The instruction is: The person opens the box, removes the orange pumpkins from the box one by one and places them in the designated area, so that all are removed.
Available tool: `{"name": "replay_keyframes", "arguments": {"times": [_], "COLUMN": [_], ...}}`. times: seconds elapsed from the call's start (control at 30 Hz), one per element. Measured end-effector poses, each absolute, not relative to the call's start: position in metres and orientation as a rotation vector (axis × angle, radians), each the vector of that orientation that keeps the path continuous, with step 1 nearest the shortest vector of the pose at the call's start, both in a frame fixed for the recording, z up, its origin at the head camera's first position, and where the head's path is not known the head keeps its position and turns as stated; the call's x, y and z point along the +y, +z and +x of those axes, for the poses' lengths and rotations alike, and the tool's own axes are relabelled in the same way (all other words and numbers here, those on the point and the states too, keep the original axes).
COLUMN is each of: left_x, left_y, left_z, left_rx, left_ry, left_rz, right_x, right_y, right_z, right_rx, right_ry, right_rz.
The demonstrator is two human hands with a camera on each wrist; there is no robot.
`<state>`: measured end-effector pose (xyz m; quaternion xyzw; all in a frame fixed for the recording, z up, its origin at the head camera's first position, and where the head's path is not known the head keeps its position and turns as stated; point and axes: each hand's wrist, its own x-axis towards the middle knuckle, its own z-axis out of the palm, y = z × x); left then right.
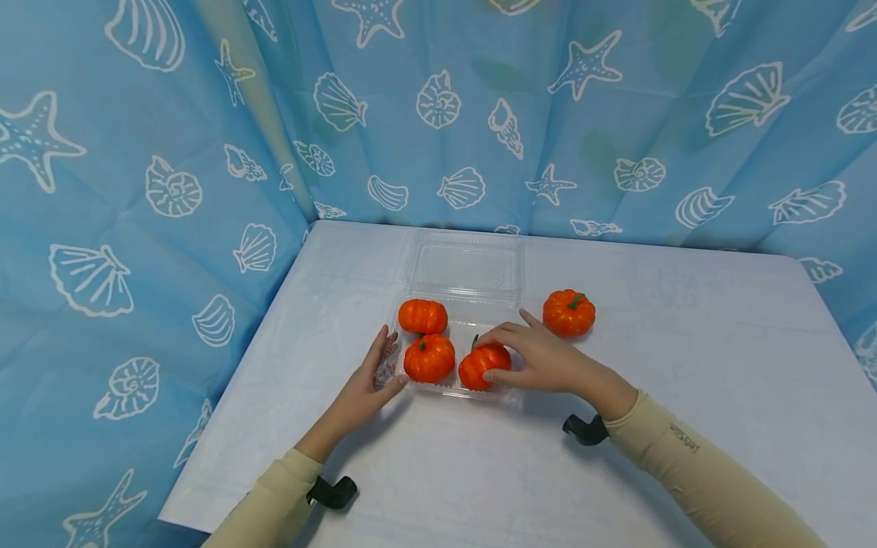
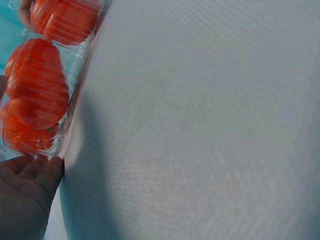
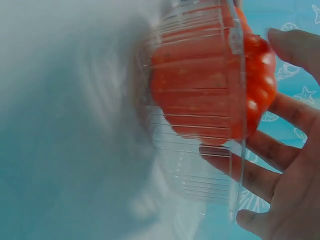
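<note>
two beige fabric sleeves (image 1: 706, 472) are lying nearest the camera, in front of a clear, thin-walled plastic container (image 1: 445, 391), which is standing open, its transparent flat lid (image 1: 466, 262) lying behind it on the white cloth-covered table (image 1: 685, 396). in the container's right half, near its front wall, an orange ribbed pumpkin with a green stem (image 1: 485, 371) is lying tilted, and the right hand (image 1: 544, 359) is gripping it, thumb and fingers curling round it. beside the container's left wall, the left hand (image 1: 361, 392) is resting with fairly straight fingers, seemingly touching the plastic without grasping it. in the container's left half, a second glossy orange pumpkin (image 1: 429, 358) is sitting in front of a third orange ribbed pumpkin (image 1: 422, 315), which is lying on its side. a fourth round orange pumpkin (image 1: 570, 313) is sitting outside, to the container's right, near the right hand. i am judging that the gripped pumpkin could be rolling towards its neighbours if the fingers are letting go unevenly, its sides being rounded; the light container could be sliding or flexing if the left hand is pressing hard; the fourth pumpkin could be rolling away if the right wrist is knocking it.
</note>
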<state>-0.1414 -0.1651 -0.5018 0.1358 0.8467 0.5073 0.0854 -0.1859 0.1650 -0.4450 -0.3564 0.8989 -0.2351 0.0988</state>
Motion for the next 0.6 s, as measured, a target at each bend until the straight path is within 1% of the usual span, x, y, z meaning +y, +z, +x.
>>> {"name": "replay_keyframes", "arguments": {"times": [0.13, 0.27, 0.43, 0.6], "left_x": [-0.1656, -0.1659, -0.1662, -0.1668], "left_y": [-0.5015, -0.5017, -0.5021, -0.5022], "left_z": [-0.1411, -0.1409, -0.1408, -0.1407], "left_rx": [2.528, 2.528, 2.526, 2.527], "left_ry": [1.509, 1.510, 1.512, 1.509], "left_rz": [0.403, 0.403, 0.406, 0.410], "right_x": [0.1637, 0.1618, 0.1610, 0.1619], "right_y": [-0.4466, -0.4471, -0.4448, -0.4434], "right_z": [-0.1867, -0.1873, -0.1862, -0.1863], "right_rx": [2.641, 2.660, 2.664, 2.632], "right_ry": [-0.759, -0.723, -0.658, -0.714], "right_rz": [-0.992, -0.943, -0.956, -0.988]}}
